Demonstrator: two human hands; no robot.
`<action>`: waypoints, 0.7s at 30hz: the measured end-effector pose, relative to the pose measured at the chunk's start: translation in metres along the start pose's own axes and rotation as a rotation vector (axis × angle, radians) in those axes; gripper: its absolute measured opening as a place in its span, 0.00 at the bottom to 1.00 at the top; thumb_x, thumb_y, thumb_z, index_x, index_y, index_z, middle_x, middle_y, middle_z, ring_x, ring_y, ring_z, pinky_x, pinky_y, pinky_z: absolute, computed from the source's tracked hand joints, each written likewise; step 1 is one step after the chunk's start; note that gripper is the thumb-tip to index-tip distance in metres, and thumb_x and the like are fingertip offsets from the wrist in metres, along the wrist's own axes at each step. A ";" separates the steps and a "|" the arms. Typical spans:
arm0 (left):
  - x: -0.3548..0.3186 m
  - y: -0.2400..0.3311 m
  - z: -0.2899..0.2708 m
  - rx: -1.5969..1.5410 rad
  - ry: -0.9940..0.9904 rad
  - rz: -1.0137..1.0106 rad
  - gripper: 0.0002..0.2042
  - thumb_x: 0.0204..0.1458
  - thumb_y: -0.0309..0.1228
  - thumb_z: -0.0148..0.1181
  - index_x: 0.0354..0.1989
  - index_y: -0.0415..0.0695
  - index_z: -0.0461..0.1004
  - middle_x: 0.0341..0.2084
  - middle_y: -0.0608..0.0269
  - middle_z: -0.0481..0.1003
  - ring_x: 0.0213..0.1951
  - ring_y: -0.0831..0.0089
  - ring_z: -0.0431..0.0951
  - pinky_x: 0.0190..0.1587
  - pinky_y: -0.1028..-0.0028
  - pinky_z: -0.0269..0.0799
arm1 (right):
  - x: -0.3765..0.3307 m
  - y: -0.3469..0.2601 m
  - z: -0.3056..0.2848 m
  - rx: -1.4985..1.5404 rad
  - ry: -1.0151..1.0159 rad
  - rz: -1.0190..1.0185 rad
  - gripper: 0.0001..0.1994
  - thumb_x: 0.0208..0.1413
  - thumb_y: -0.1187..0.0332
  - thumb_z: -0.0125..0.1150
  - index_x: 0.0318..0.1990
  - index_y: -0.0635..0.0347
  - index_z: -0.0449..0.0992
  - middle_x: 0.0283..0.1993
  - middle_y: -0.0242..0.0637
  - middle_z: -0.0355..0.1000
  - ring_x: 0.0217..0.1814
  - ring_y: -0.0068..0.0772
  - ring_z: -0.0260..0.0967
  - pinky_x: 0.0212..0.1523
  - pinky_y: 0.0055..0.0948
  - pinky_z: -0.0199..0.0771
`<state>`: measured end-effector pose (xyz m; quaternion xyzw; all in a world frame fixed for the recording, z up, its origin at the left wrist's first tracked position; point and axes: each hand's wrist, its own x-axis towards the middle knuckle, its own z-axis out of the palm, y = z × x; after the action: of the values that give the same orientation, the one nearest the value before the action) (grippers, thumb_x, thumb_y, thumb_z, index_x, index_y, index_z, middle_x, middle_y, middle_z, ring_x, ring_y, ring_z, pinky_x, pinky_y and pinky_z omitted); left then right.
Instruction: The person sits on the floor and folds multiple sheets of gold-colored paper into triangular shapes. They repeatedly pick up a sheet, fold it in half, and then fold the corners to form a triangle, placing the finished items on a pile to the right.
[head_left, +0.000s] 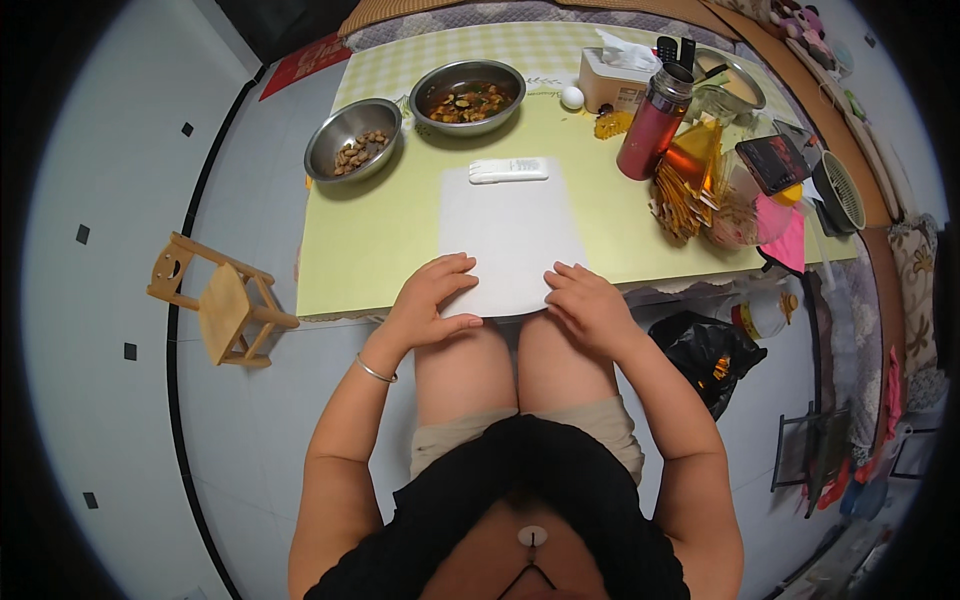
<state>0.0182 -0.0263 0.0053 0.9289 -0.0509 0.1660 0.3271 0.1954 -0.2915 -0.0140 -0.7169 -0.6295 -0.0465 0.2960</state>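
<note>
A plain white sheet [512, 225] lies flat at the near edge of the table, its front rim slightly over the edge. My left hand [435, 300] rests at its left near corner, fingers stretched and thumb apart. At the right near corner lies my right hand [590, 308], fingers slightly bent and spread over the sheet's edge. Both hands are open and hold nothing. Across the sheet's far end sits a slim white oblong object [508, 170] whose kind I cannot make out.
Two steel bowls, one with brown nut-like pieces [350, 137], one with food in dark liquid [467, 90], stand at the far left. To the right are a red thermos [655, 122], orange-gold packets [685, 190], a tissue box [613, 80] and a phone [772, 164]. A wooden chair [228, 305] stands left.
</note>
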 end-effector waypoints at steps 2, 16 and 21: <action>0.000 -0.002 -0.003 -0.039 -0.009 -0.017 0.26 0.43 0.46 0.75 0.48 0.42 0.80 0.57 0.52 0.76 0.62 0.51 0.72 0.64 0.58 0.67 | 0.005 -0.001 -0.002 0.152 0.056 0.113 0.08 0.57 0.69 0.66 0.42 0.59 0.79 0.52 0.44 0.79 0.60 0.49 0.74 0.62 0.46 0.72; 0.007 -0.022 -0.018 -0.445 0.049 -0.315 0.18 0.51 0.37 0.70 0.47 0.40 0.82 0.51 0.53 0.79 0.56 0.62 0.76 0.61 0.65 0.70 | 0.043 0.004 -0.014 0.692 0.008 0.780 0.06 0.54 0.70 0.71 0.31 0.64 0.84 0.25 0.32 0.77 0.28 0.19 0.68 0.32 0.22 0.69; 0.009 -0.044 -0.005 -0.133 0.259 -0.325 0.10 0.48 0.27 0.70 0.37 0.37 0.82 0.38 0.56 0.79 0.46 0.63 0.77 0.51 0.68 0.73 | 0.050 0.020 -0.012 0.794 0.076 0.749 0.12 0.54 0.64 0.74 0.37 0.65 0.84 0.36 0.39 0.80 0.40 0.26 0.74 0.44 0.25 0.73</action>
<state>0.0345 0.0118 -0.0139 0.8722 0.1312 0.2253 0.4140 0.2278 -0.2540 0.0107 -0.7229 -0.2891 0.2773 0.5629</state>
